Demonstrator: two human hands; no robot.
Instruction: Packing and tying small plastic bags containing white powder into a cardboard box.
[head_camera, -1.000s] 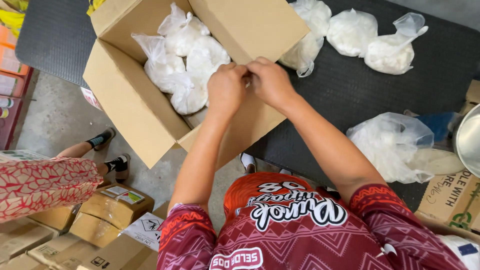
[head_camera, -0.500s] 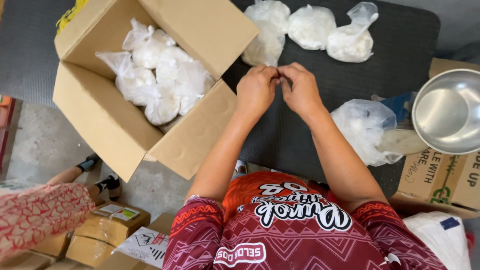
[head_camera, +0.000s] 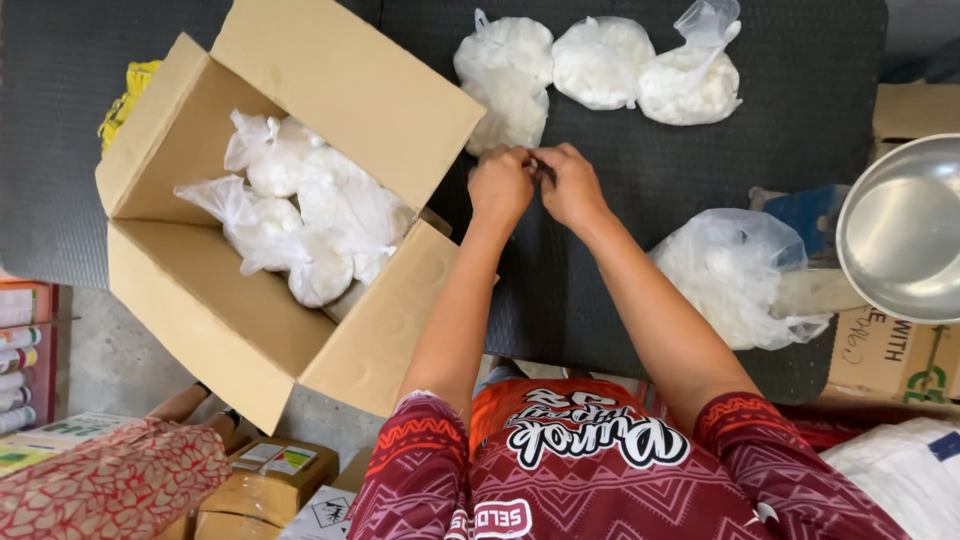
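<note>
Both hands now working together at mid-tabletop

My left hand and right hand are pinching something tiny I cannot identify, having come away from the open cardboard box at the left edge, toward the white bags along the far edge.

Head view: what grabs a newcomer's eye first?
The big open brown cardboard box at left, holding knotted clear plastic bags of white stuff. Mid-frame, the left hand and right hand meet, fingertips pinched together over the dark table mat. Three more white-filled bags lie at the mat's far edge, and a shiny metal bowl sits right.
</note>
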